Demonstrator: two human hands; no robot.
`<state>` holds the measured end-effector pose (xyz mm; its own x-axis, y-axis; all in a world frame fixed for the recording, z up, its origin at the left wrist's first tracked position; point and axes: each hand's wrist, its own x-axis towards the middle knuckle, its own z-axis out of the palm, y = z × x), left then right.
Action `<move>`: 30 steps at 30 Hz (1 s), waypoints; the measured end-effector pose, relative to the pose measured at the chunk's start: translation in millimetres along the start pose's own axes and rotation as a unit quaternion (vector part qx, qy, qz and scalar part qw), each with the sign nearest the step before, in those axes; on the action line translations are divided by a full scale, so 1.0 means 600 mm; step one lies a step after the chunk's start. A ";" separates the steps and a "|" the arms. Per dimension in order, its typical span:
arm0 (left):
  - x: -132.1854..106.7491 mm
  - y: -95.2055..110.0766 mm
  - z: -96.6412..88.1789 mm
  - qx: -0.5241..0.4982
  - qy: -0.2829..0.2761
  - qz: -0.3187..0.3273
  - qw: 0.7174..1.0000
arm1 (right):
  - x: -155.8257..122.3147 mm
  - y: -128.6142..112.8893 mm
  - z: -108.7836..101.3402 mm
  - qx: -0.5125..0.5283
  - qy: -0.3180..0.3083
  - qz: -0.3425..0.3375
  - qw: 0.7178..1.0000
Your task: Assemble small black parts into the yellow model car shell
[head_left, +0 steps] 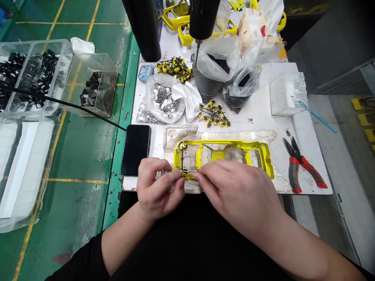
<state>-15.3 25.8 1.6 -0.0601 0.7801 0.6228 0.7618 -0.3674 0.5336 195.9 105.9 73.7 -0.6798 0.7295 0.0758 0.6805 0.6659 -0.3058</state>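
Both grips are working right at the same spot: the left grip [155, 191] and the right grip [237, 191] come together at about 6 o'clock, fingertips pinched closed on a small dark fitting [184, 171]. It's tiny and mostly hidden by the fingers, so I can't make out exactly how it seats. It sits at the near left corner of a yellow plastic frame [225, 143], which lies flat in a white molded cradle [178, 134] in the middle of the view.

As far as I can tell, the left end of the frame already has dark bits and a thin upright wire on it, plus a small piece up at the far left corner. The right end shows nothing like that, though there's a thin dark piece near the middle of the far rail. Loose yellow-and-black parts [213, 114] sit in a pile at 12 o'clock, with another pile [175, 69] farther up.

The white bench [258, 117] is pretty crowded. Red-and-black pliers [299, 166] are at 4 o'clock and a phone [135, 150] is at 9. A bag of silver pieces [164, 99] is around 11, and bags of black granules [208, 78] are at 12. More yellow frames [178, 19] are stacked beyond them. Clear bins of black parts [66, 50] sit on the green floor [82, 156] at 10.
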 end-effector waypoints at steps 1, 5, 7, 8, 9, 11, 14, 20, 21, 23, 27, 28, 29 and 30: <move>0.000 0.000 0.000 -0.001 -0.001 0.000 1.000 | 0.000 -0.001 0.000 0.003 0.001 0.002 1.000; -0.001 -0.001 -0.001 0.001 -0.007 0.004 1.000 | 0.002 -0.003 -0.001 0.008 0.005 0.010 1.000; -0.001 -0.003 -0.002 0.004 -0.011 0.006 1.000 | 0.003 -0.005 -0.001 0.011 0.007 0.014 1.000; -0.001 -0.004 -0.003 0.007 -0.014 0.006 1.000 | 0.003 -0.006 -0.001 0.013 0.006 0.016 1.000; -0.001 -0.005 -0.003 0.010 -0.017 0.007 1.000 | 0.004 -0.007 -0.001 0.016 0.003 0.018 1.000; -0.002 -0.007 -0.004 0.018 -0.022 0.012 1.000 | 0.004 -0.007 -0.002 0.022 -0.007 0.019 1.000; -0.001 -0.008 -0.009 0.035 -0.033 0.025 0.999 | 0.001 -0.001 -0.009 0.029 -0.007 0.021 0.999; 0.044 0.008 -0.041 0.099 -0.117 0.060 0.986 | -0.033 0.045 -0.026 0.039 0.075 0.064 0.994; 0.060 0.011 -0.047 0.104 -0.137 0.063 0.983 | -0.042 0.055 -0.026 0.041 0.087 0.073 0.993; 0.100 0.008 -0.055 0.106 -0.162 0.052 0.980 | -0.061 0.075 -0.022 0.043 0.109 0.087 0.989; 0.196 -0.038 -0.045 0.158 -0.156 -0.023 0.975 | -0.097 0.104 -0.010 0.030 0.137 0.109 0.984; 0.220 -0.056 -0.037 0.200 -0.187 -0.060 0.960 | -0.105 0.109 -0.008 0.025 0.142 0.112 0.983; 0.241 -0.074 -0.027 0.247 -0.228 -0.087 0.938 | -0.112 0.112 -0.007 0.021 0.149 0.113 0.982; 0.260 -0.092 -0.017 0.263 -0.255 -0.092 0.926 | -0.119 0.115 -0.006 0.020 0.156 0.113 0.981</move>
<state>-73.5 162.9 75.2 -0.0093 0.9919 0.1264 0.9856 -0.0122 0.1684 292.1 100.4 50.6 -0.3926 0.8739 0.2866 0.7880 0.4803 -0.3851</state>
